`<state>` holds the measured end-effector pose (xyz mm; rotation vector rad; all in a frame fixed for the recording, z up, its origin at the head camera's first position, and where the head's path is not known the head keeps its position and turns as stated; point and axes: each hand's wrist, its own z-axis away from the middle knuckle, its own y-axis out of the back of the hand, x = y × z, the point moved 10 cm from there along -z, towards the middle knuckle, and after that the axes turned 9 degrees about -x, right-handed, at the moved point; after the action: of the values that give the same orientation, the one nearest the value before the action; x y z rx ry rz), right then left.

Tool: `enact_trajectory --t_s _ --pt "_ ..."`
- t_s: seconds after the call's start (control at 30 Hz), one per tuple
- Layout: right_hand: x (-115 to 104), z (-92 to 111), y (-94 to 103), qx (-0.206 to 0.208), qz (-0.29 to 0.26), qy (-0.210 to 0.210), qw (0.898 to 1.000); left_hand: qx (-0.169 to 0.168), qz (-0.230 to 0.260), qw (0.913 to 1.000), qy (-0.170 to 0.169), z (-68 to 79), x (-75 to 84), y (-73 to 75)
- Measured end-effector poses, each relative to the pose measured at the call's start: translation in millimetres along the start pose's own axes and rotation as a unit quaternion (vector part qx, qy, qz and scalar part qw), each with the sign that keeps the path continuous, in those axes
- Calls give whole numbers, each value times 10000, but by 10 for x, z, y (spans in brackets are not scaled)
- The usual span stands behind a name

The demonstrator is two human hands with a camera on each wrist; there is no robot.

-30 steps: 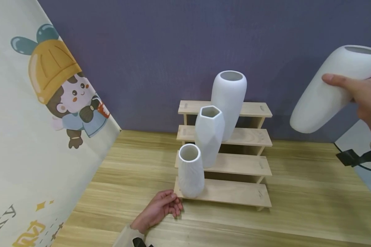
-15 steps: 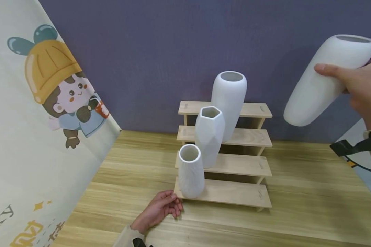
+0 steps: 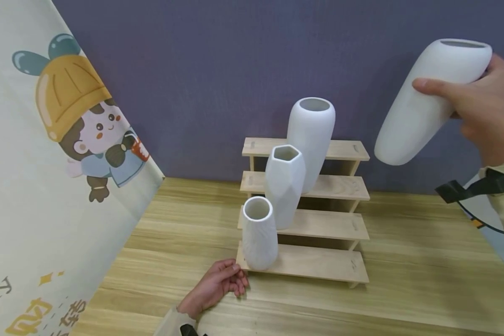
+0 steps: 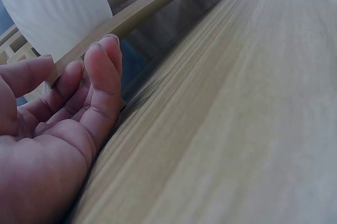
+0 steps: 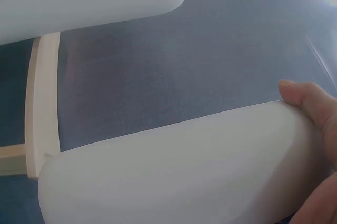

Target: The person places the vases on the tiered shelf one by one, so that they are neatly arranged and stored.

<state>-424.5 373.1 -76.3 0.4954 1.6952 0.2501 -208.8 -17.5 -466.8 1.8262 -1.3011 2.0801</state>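
Observation:
At upper right in the head view, my right hand [image 3: 487,107] grips a tall, smooth white vase [image 3: 434,100] near its mouth. The vase is tilted, base toward the left, up in the air beside a stepped wooden display stand [image 3: 323,261]. My left hand [image 3: 214,285] pinches the front left corner of the stand's lowest step, thumb and curled index finger at the board [image 4: 131,16]. On the stand's left half are a small textured vase [image 3: 260,238] at the bottom, a faceted vase [image 3: 283,191] behind it, and a tall smooth vase [image 3: 311,135] farther back.
The stand rests on a wood-grain tabletop [image 3: 172,224], with a dark blue-grey wall [image 3: 193,84] behind. A white panel [image 3: 33,186] printed with a cartoon child rises at the left. A black strap [image 3: 472,189] is on the right wrist.
My right hand has carried the tilted vase left and upward, closer to the stand. The left hand and the standing vases have stayed in place.

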Motion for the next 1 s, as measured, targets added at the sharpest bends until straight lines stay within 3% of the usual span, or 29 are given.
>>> enact_trajectory --t_s 0.3,0.83,1.0 --pt "-121 -83 -170 -140 -37 134 9998 -13 22 10000 -77 11 3 -4" --pt "-311 -115 -490 -640 -810 35 9947 -32 20 10000 -79 3 9 -15" --pt "-320 -114 -582 -698 -680 -67 9952 -15 -1 10000 -72 9 11 -7"
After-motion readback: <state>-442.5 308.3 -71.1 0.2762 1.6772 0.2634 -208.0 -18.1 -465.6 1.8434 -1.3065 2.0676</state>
